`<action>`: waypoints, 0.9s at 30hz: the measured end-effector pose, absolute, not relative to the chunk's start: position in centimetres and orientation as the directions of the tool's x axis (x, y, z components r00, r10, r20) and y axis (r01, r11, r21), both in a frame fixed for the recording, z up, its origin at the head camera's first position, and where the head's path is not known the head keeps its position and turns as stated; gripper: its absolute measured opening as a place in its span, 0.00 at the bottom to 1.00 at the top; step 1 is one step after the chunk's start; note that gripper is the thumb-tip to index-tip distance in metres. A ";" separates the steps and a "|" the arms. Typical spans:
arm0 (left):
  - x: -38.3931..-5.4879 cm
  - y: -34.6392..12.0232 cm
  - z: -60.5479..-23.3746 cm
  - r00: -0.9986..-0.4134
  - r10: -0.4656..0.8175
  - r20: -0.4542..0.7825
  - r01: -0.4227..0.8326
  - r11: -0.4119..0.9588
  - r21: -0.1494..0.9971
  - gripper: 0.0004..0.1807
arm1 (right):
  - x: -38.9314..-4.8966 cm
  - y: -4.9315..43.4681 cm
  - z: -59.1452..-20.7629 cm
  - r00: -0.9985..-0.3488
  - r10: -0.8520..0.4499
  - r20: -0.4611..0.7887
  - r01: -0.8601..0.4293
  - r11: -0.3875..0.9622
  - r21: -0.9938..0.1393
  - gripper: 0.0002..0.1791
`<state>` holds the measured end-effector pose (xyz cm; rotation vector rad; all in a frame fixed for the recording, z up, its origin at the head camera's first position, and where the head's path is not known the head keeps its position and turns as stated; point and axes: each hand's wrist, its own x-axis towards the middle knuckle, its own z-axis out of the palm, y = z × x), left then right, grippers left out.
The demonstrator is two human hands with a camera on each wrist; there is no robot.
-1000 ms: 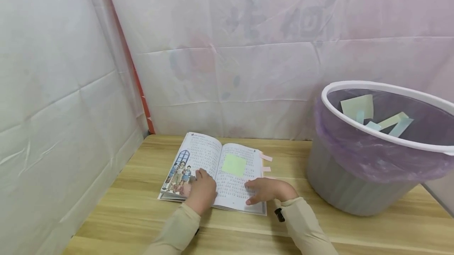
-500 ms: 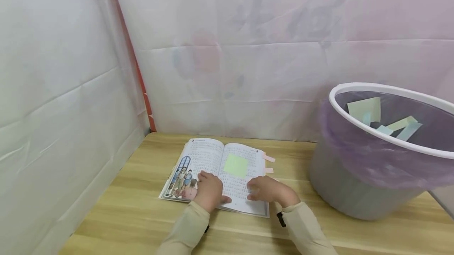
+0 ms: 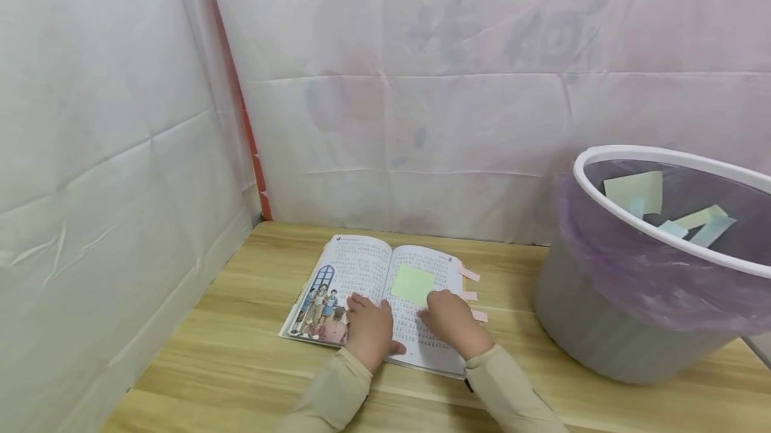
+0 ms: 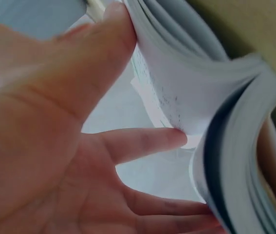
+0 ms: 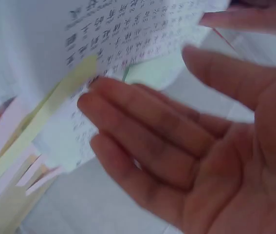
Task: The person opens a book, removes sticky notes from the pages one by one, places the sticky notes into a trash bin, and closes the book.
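Observation:
An open book (image 3: pixel 361 255) with printed text and an illustration lies on the wooden table. On its right page is a green square sticky note (image 3: pixel 412 284). My left hand (image 3: pixel 370 329) rests across the lower middle of the book, its thumb over the bottom of the right page; in the left wrist view its fingers (image 4: pixel 147 141) spread against the pages. My right hand (image 3: pixel 453 320) is over the right page, by the note's lower right corner. The right wrist view shows its thumb apart from the bent fingers, with nothing between them. A yellow strip (image 5: pixel 45 117) is near the fingertips.
Several pink page tabs (image 3: pixel 469 274) stick out from the book's right edge. To the right stands a grey bin (image 3: pixel 593 312) with a purple liner, holding sticky-note pieces (image 3: pixel 634 191). A white sheet (image 3: pixel 458 118) hangs behind the table, another along the left.
My right hand has moved up the page toward the green note. The left hand has shifted slightly on the book, its thumb now on the right page. The view has turned slightly left.

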<state>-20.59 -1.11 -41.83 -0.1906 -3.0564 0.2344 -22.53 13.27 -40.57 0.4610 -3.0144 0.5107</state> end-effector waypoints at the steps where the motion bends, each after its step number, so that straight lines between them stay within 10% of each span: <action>1: -20.6 -1.0 -41.8 -0.992 0.117 0.053 0.107 0.982 -0.156 0.51 | -22.9 12.9 -40.7 -0.956 -0.267 0.122 -0.291 0.917 -0.271 0.13; 13: -21.1 -0.6 -42.6 -0.995 0.059 0.077 0.044 0.981 -0.188 0.51 | -26.6 9.4 -41.9 -0.922 -0.269 0.280 -0.280 0.960 0.000 0.39; 27: -21.0 -0.6 -42.7 -0.994 0.056 0.095 0.042 0.987 -0.153 0.52 | -27.2 9.1 -41.9 -0.848 -0.477 0.230 -0.510 0.854 -0.106 0.08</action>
